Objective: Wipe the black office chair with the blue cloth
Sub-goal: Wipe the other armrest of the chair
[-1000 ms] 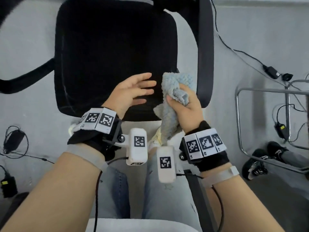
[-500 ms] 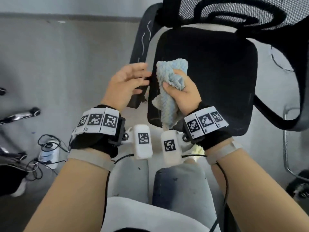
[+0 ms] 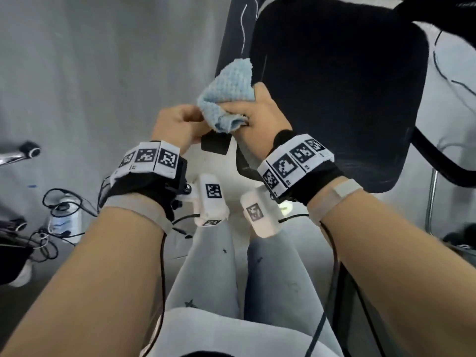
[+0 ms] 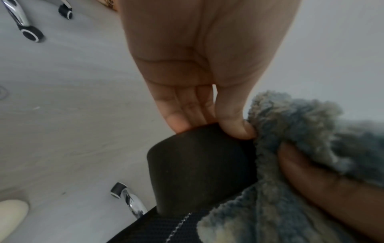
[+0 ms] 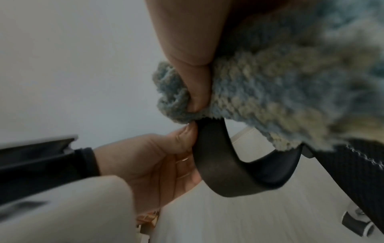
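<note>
Left hand [image 3: 177,124] now pinching the armrest end [image 3: 215,145], blue cloth [image 3: 226,94] newly against it.

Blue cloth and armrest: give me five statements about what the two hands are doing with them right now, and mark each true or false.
1. The right hand grips the bunched blue cloth. True.
2. The left hand is flat on the seat cushion. False: it pinches the end of the black armrest between thumb and fingers.
3. The cloth lies against the armrest right beside the left thumb. True.
4. The cloth is spread open on the floor. False: it is crumpled in the right hand, up at the armrest.
5. The black seat has the cloth lying on its middle. False: the seat's middle is bare, and the cloth is off its left edge, by the armrest.
</note>
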{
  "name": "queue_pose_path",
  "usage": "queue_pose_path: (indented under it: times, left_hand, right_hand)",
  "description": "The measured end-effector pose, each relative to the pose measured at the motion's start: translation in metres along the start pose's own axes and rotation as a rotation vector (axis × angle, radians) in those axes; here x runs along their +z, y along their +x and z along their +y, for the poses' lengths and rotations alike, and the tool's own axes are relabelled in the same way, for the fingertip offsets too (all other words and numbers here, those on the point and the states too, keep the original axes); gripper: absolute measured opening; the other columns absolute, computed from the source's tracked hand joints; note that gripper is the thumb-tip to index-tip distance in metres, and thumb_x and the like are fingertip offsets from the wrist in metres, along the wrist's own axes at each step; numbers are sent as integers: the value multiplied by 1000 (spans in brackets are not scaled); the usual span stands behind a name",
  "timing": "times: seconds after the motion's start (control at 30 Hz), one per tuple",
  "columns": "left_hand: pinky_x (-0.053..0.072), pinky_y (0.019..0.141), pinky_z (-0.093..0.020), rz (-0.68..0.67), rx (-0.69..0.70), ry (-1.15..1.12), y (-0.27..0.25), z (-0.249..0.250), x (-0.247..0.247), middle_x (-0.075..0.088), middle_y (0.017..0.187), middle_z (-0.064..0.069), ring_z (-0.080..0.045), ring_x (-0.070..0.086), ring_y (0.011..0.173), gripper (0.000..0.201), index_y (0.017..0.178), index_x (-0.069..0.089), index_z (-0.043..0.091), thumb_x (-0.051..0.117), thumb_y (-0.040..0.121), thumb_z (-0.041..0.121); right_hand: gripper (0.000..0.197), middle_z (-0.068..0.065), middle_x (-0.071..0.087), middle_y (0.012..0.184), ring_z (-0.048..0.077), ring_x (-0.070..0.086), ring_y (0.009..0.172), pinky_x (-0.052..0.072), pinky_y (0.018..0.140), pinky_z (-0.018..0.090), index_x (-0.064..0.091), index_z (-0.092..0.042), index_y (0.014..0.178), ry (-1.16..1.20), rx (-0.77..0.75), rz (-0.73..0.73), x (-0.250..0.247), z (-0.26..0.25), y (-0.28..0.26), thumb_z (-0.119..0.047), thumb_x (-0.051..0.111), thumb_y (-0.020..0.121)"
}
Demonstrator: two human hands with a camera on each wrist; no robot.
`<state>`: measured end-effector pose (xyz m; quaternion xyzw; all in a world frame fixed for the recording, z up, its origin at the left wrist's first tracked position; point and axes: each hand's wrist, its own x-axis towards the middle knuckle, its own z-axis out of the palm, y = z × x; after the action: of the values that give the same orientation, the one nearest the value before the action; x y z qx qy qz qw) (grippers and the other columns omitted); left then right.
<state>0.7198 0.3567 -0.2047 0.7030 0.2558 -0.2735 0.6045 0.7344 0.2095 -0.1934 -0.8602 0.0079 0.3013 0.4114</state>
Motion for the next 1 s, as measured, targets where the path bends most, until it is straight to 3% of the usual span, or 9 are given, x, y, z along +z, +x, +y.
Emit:
queue_pose_path:
  times: [0.1, 0.23, 0.3, 0.4, 0.53, 0.73, 0.87, 0.93, 1.0]
  left_hand:
    - [55, 68, -16, -14, -44, -57, -1, 2, -2, 66, 52, 22, 8, 63, 57, 20, 87, 64, 17, 59, 82, -1]
    - [55, 69, -18, -36, -75, -58, 1, 7, -2, 70, 65, 13, 0, 65, 65, 21, 99, 66, 11, 59, 82, 0]
    - [55, 67, -16, -36, -85, -27, 3, 9, -3, 67, 76, 6, -5, 63, 71, 24, 104, 64, 10, 60, 82, 1]
    - [53, 69, -19, -48, -108, -7, 3, 11, -4, 67, 66, 14, 2, 62, 62, 19, 92, 64, 16, 60, 82, 2]
    - [51, 82, -30, -64, -171, 4, -2, 8, -3, 61, 76, 4, -11, 59, 74, 15, 88, 62, 16, 62, 81, 2]
    - [52, 79, -29, -109, -187, 69, 1, 14, -8, 59, 73, 1, -12, 58, 71, 16, 74, 62, 18, 65, 79, 3]
    - [51, 73, -25, -109, -198, 99, 3, 15, -9, 58, 73, 4, -9, 57, 71, 20, 74, 60, 20, 64, 79, 2]
    - [51, 74, -26, -116, -202, 97, 1, 14, -9, 59, 74, 5, -9, 57, 73, 20, 75, 60, 21, 64, 79, 2]
    - [51, 74, -25, -107, -216, 79, -1, 13, -8, 61, 68, 8, -7, 57, 71, 19, 74, 60, 21, 64, 79, 3]
  right_hand:
    - [26, -5, 32, 105, 26, 47, 112, 44, 97, 40, 64, -35, 110, -79, -17, 78, -9, -7, 10, -34, 57, 85]
    - [30, 4, 33, 101, 27, 50, 96, 46, 93, 36, 63, -36, 111, -41, -7, 192, -26, -22, 36, -24, 51, 86]
    - [31, 3, 33, 102, 27, 50, 99, 45, 94, 33, 63, -35, 113, -31, 5, 200, -23, -20, 36, -22, 53, 86]
    - [29, -4, 37, 106, 25, 49, 111, 44, 96, 35, 63, -33, 113, -11, 15, 177, -6, -13, 9, -29, 59, 84]
    - [32, 3, 43, 113, 24, 48, 107, 49, 83, 39, 61, -43, 111, -283, -10, 107, -7, -10, -2, -25, 57, 85]
    - [31, 2, 36, 102, 28, 51, 103, 47, 87, 36, 61, -35, 115, -115, 73, 287, -31, -20, 46, -22, 52, 88]
    - [31, 2, 45, 115, 24, 47, 111, 44, 91, 32, 64, -38, 109, -125, -7, 200, -3, -13, 6, -19, 61, 84]
    - [28, -3, 42, 109, 22, 46, 110, 44, 89, 32, 64, -37, 108, -197, -32, 110, 2, -11, -6, -23, 62, 83]
    - [25, -4, 35, 100, 23, 47, 103, 44, 86, 32, 65, -34, 108, -261, -30, 127, -7, -15, 8, -25, 61, 84]
